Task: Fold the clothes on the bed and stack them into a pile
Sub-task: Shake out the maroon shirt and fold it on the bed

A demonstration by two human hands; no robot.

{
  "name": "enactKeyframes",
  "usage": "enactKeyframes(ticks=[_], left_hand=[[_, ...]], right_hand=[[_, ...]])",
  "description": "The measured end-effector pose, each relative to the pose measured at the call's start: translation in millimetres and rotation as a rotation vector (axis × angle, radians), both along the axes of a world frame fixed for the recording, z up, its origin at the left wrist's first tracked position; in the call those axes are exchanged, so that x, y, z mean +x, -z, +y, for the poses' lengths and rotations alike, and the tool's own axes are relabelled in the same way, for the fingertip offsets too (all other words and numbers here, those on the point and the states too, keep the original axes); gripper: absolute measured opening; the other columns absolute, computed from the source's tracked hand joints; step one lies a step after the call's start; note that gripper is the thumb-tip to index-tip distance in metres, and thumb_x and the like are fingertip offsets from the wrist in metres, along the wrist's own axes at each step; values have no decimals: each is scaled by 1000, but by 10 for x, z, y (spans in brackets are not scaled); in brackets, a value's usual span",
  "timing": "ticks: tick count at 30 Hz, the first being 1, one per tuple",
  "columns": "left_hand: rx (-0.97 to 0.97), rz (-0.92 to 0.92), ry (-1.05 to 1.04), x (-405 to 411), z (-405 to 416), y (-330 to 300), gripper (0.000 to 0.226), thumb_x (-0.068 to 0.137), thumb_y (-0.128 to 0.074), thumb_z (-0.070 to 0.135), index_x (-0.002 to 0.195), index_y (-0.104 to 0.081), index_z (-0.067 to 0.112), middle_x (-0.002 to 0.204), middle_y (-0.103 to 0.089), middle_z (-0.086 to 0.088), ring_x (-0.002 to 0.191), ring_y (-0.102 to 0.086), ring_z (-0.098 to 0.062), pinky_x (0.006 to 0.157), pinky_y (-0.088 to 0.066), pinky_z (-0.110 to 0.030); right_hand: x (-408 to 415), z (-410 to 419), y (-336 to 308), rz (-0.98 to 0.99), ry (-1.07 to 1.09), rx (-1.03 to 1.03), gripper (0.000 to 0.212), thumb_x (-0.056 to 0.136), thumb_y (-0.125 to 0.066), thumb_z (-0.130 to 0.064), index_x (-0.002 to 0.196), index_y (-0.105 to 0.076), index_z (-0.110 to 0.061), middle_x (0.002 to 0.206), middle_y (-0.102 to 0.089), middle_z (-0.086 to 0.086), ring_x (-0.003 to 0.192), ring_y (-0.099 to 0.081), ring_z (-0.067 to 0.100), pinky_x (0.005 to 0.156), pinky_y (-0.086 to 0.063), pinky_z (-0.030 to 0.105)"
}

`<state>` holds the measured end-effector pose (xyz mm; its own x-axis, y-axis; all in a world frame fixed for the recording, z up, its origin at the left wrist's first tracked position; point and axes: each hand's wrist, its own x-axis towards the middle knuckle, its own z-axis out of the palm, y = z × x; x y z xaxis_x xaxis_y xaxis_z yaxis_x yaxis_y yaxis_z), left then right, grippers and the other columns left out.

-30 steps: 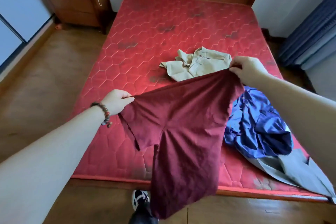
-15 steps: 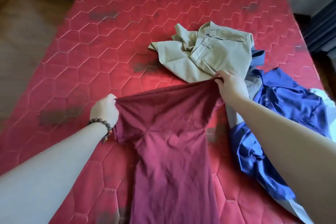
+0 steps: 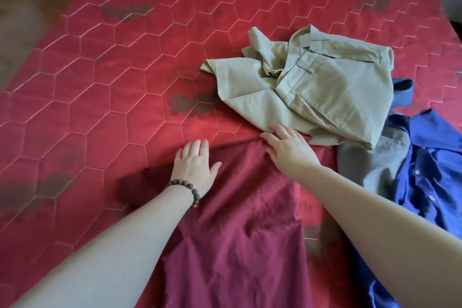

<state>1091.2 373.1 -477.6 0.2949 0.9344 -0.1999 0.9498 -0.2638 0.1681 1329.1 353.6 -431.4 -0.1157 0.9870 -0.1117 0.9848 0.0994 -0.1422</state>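
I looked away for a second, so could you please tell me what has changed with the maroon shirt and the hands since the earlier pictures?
Both hands let go of the maroon shirt, which was held up by its top edge and now lies spread on the mattress. The left hand and right hand now rest flat on it. The khaki garment and blue shirt stayed put.

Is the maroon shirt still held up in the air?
No, the maroon shirt lies flat on the mattress under both open hands.
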Motion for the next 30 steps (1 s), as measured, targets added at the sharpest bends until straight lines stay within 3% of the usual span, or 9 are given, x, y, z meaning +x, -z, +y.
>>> enactKeyframes(ticks=[4, 8, 11, 14, 16, 18, 20, 24, 30], left_hand=[[179, -71, 6, 85, 51, 230, 39, 86, -65, 43, 101, -61, 8, 99, -59, -11, 92, -56, -32, 79, -46, -44], [300, -75, 45, 58, 110, 325, 38, 79, -75, 38, 65, -51, 12, 52, -52, -6, 46, -55, -27, 43, -38, -30], [324, -56, 84, 51, 298, 278, 43, 77, -78, 38, 60, -49, 12, 39, -46, -3, 31, -48, -23, 36, -29, -22], [326, -3, -29, 78, 596, 195, 38, 81, -75, 42, 74, -57, 10, 58, -59, -8, 52, -59, -27, 46, -41, -32], [327, -55, -158, 169, 727, 171, 43, 86, -65, 44, 106, -60, 7, 101, -62, -15, 94, -60, -34, 79, -47, -45], [305, -173, -80, 309, 684, 154, 59, 89, -53, 47, 133, -50, 8, 133, -50, -17, 127, -45, -36, 104, -36, -50], [196, -176, 92, 455, 514, 223, 68, 91, -37, 55, 147, -37, 16, 153, -32, -14, 145, -23, -32, 116, -21, -54], [80, -5, 158, 495, 324, 433, 77, 89, -27, 67, 153, -25, 26, 162, -15, -10, 150, -8, -28, 116, -11, -61], [100, 4, 164, 492, 331, 506, 77, 88, -32, 68, 152, -29, 25, 161, -17, -10, 150, -11, -28, 115, -13, -62]], right_hand=[[-113, 304, 404, -157, -87, -62, 50, 93, -55, -43, 135, -51, -17, 137, -48, 5, 126, -43, 27, 104, -32, 37], [-163, 343, 669, -217, -49, 137, 36, 79, -74, -41, 81, -63, -8, 75, -63, 9, 71, -62, 30, 67, -46, 39], [-114, 517, 674, -233, -127, 202, 38, 78, -78, -38, 64, -58, -9, 51, -57, 6, 46, -58, 26, 57, -45, 33], [-164, 857, 513, -190, -128, 197, 38, 85, -67, -42, 76, -62, -5, 68, -65, 11, 65, -65, 30, 70, -45, 40], [-224, 990, 401, -118, -64, 241, 40, 91, -55, -47, 91, -65, -8, 93, -65, 12, 92, -61, 33, 83, -40, 45], [-129, 956, 317, -63, 28, 373, 29, 94, -47, -38, 103, -65, -17, 112, -60, 9, 111, -52, 34, 97, -36, 50], [155, 840, 303, -63, 142, 312, 35, 96, -43, -30, 129, -55, -33, 144, -43, 2, 137, -31, 32, 111, -15, 62], [600, 826, 434, -130, 136, -104, 56, 98, -31, -48, 142, 0, -64, 160, 13, -20, 149, 7, 28, 106, 0, 75], [805, 1304, 616, 69, 168, -255, 63, 98, -39, -44, 131, 4, -76, 157, 14, -26, 146, 24, 25, 113, -3, 68]])
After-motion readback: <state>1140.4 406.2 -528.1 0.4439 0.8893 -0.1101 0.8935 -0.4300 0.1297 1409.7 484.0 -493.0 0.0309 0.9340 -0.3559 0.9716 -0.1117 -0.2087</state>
